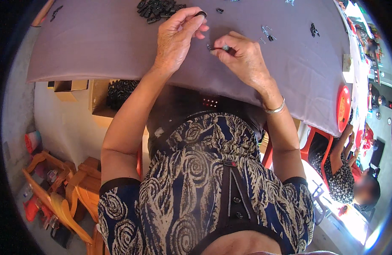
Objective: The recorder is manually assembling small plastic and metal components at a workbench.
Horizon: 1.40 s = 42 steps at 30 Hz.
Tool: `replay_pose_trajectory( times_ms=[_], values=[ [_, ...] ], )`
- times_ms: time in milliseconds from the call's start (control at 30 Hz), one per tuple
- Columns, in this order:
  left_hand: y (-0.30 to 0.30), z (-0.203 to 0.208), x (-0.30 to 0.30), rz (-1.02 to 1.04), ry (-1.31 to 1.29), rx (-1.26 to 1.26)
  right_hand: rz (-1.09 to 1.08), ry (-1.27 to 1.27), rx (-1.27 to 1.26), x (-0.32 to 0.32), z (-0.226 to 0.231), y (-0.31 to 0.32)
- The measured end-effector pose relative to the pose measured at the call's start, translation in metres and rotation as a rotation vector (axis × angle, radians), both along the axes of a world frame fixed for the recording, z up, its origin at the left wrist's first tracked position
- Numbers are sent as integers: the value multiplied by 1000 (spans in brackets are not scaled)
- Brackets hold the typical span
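My left hand (175, 37) pinched a small black ring (200, 14) at its fingertips; my right hand (242, 57), just beside, gripped a thin metal tool (218, 48); black parts (157, 8) lay heaped beyond on the grey-clothed worktop (98, 46).

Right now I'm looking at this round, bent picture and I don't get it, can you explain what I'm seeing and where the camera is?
There is no machine here. A wide camera worn on a person's head looks down, so edges bend and the person's forearms come up from below. The left hand pinches a small black ring-like piece at its fingertips. The right hand holds a tiny dark-and-metal part. Both work over a table with a grey cloth. A pile of black pieces lies beyond the hands, and small loose parts lie to the right. Another person sits at far right.
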<state>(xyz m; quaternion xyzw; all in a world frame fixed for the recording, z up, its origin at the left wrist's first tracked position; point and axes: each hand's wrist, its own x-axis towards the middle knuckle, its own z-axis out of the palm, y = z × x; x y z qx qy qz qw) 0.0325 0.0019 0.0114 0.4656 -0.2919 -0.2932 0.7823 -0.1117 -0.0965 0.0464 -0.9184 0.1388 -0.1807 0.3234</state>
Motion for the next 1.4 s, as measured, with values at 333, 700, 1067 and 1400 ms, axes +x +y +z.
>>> replay_pose_trajectory(
  times_ms=[333, 700, 1067, 1400],
  values=[
    [0, 0, -3, -42, -72, 104, -129, 5, -225, 10, -10, 9],
    [3, 2, -7, -163, -166, 185, -205, -275, 83, 0, 0, -19],
    [4, 3, -10, -258, -180, 150, -59, -164, -97, 2, 31, -20],
    [4, 0, -10, -303, -345, 154, 145, -28, -340, 4, 40, -30]
  ],
)
